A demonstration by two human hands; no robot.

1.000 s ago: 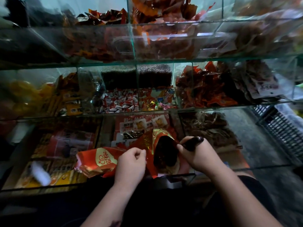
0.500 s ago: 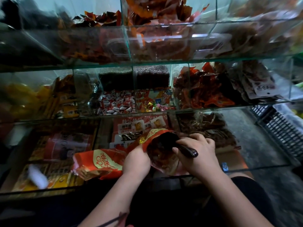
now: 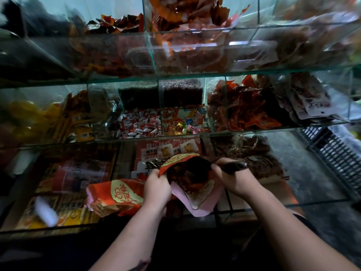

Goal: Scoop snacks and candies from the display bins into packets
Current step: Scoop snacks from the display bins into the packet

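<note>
Red packet, gold lettering illegible, is held open, with the lowest glass bin beneath the packet. Left hand fingers pinch its left rim. Right hand fingers curl round a dark scoop at its mouth.

Three-tier glass shelf. Far tier: orange packets. Middle tier: yellow packs left, candies centre, red packets right. Near tier: boxes left, brown snacks right.
</note>
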